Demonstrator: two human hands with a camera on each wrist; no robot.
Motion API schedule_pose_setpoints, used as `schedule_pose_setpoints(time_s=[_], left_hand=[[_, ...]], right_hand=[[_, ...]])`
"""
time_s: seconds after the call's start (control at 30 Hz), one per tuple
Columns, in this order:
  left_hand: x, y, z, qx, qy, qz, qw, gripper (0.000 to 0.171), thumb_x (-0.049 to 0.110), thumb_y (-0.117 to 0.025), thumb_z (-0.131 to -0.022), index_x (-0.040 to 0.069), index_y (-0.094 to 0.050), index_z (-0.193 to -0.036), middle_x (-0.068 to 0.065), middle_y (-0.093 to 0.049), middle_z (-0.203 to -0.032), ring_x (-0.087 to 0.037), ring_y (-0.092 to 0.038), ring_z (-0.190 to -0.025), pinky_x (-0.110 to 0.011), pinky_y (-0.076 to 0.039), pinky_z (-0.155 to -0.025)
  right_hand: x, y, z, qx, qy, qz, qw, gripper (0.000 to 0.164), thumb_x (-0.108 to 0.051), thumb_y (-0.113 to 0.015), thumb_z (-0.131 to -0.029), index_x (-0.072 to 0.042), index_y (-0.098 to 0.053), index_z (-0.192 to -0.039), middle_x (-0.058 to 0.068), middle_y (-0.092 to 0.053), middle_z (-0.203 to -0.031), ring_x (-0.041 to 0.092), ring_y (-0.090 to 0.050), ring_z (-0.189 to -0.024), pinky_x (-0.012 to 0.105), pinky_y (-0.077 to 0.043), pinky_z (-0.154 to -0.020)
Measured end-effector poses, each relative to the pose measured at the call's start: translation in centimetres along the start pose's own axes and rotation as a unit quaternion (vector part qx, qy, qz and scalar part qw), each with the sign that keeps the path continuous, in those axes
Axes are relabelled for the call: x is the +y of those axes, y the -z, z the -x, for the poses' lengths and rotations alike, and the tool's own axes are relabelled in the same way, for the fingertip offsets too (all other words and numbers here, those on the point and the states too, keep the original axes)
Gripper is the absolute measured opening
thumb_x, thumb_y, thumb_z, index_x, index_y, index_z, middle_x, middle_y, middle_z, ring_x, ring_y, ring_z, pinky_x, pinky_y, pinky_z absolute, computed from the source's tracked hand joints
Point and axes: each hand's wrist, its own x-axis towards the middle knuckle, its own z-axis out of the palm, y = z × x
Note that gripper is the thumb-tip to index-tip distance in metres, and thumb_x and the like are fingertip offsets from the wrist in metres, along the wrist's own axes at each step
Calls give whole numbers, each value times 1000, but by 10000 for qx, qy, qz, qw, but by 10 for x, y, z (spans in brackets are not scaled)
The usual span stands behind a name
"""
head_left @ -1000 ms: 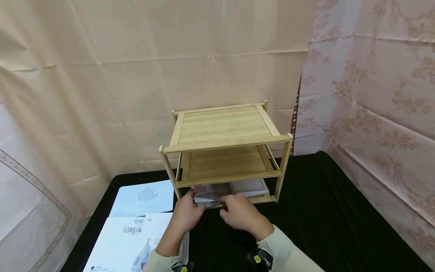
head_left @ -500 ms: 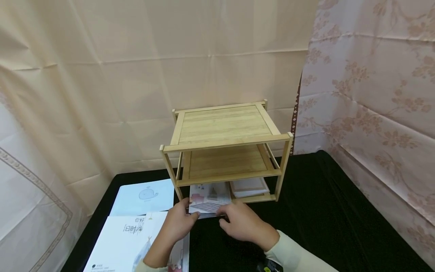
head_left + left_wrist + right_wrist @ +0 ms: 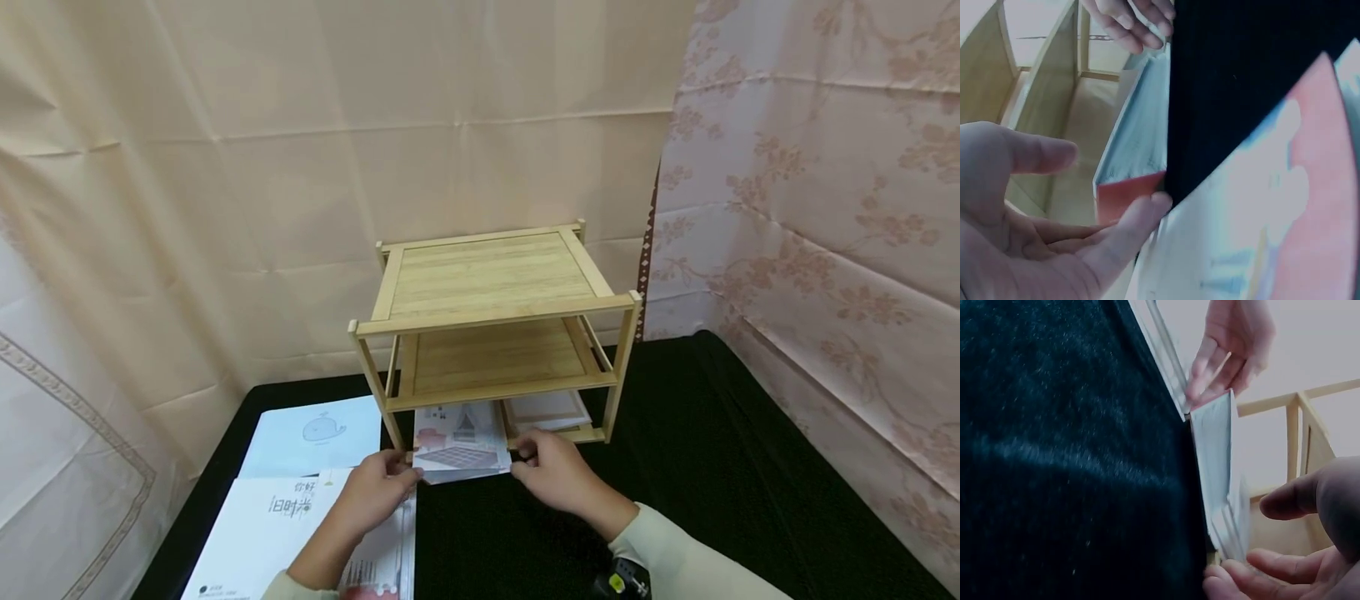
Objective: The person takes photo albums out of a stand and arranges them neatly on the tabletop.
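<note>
A thick book point(image 3: 459, 446) with a printed building on its cover lies partly out of the bottom level of a small wooden shelf point(image 3: 495, 275). My left hand point(image 3: 377, 490) is at the book's left side. In the left wrist view, its fingertips touch the red end of the book point(image 3: 1132, 190), while the thumb stands apart. At the right front corner is my right hand point(image 3: 564, 471). The right wrist view has its fingers point(image 3: 1235, 578) against the book's edge, with the thumb clear of it. The rear of the book is hidden under the middle board.
Pale books point(image 3: 543, 410) lie to the right on the bottom level. At left on the dark cloth point(image 3: 720, 467) are a light-blue whale-print book point(image 3: 318, 433) and a white-covered book point(image 3: 255, 533). Curtains hang behind and on both sides.
The book has come forward out of the bottom level toward me. My right hand has shifted from its front edge to its right corner, and my left hand has moved down and left.
</note>
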Motion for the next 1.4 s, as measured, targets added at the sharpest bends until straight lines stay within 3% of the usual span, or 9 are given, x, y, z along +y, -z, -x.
schedule_pose_setpoints(time_s=[0.2,0.33,0.5,0.63,0.8,1.03,1.4], left_hand=[[-2,7,-5,-712,490,1082,9904,58,23,-60,-102,-21,-46,-137,-25,-70,-112,-31,-76,-86,-41,-64,-77],[-5,9,-12,-1207,674,1446,9798,58,27,-54,-106,-21,-44,-136,-27,-72,-109,-32,-77,-86,-42,-64,-77],[-6,7,-18,-1570,760,1543,9725,58,33,-52,-107,-18,-47,-136,-23,-75,-107,-30,-78,-87,-39,-65,-75],[-7,6,-20,-1726,827,1622,9680,59,32,-52,-108,-17,-44,-140,-23,-74,-110,-31,-78,-89,-38,-65,-76],[-7,6,-20,-1769,817,1545,9686,57,28,-51,-109,-17,-42,-143,-23,-73,-111,-31,-77,-90,-39,-64,-76],[-11,10,-13,-1954,683,1437,9677,51,30,-53,-108,-13,-52,-137,-21,-73,-113,-30,-77,-90,-40,-65,-76],[-14,12,8,-1997,352,1389,9693,42,29,-61,-105,-7,-65,-125,-24,-74,-113,-32,-78,-93,-42,-65,-75]], right_hand=[[5,5,-6,-602,-596,-647,9943,29,-29,-72,-94,-3,-72,-108,5,-71,-85,15,-66,-70,32,-57,-62],[3,8,-12,-1199,-1190,-1440,9751,33,-34,-67,-99,-3,-71,-106,10,-75,-87,20,-72,-73,36,-62,-63],[6,5,-22,-1612,-1803,-2110,9471,40,-41,-67,-98,-4,-69,-113,13,-78,-95,19,-75,-74,33,-63,-64],[9,1,-25,-1676,-2009,-2292,9376,44,-44,-70,-96,-5,-68,-116,12,-78,-96,16,-75,-71,29,-62,-61],[6,1,-25,-1697,-1956,-2226,9399,43,-42,-71,-95,-5,-67,-116,12,-78,-96,16,-75,-70,29,-61,-59],[7,5,-20,-1808,-1932,-1933,9448,36,-43,-74,-93,-8,-71,-104,10,-78,-91,15,-75,-69,27,-60,-58],[8,7,-4,-1668,-1297,-1371,9678,33,-43,-77,-91,-9,-75,-92,6,-77,-80,16,-73,-63,32,-61,-55]])
